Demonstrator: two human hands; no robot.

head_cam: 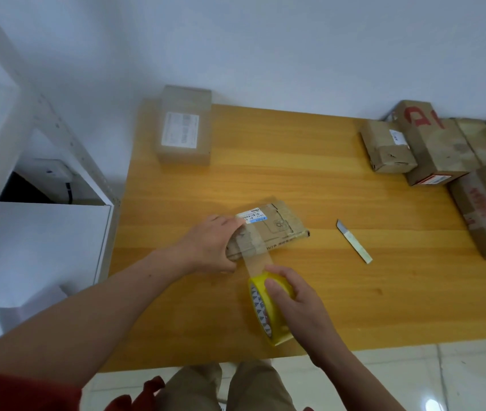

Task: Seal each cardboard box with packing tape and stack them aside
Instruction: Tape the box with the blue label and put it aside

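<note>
A: Cardboard: where is the small box [268, 231] held?
B: Mid-table, gripped at its end by the left hand [209, 247], likely to be steadied against the pull. The yellow tape roll [267, 314] is clasped by the right hand [293, 296], its strip [255, 262] drawn taut.
A: The surroundings?
B: A wooden table [295, 179], a blade [353, 241] laid nearby, other boxes [434, 146] kept rightward, white wall [265, 48] behind.

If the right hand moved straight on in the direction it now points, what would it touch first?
Probably the stretched tape strip, then the left hand gripping the small box. The right hand holds the tape roll and points up-left in the picture; depth is uncertain.
</note>
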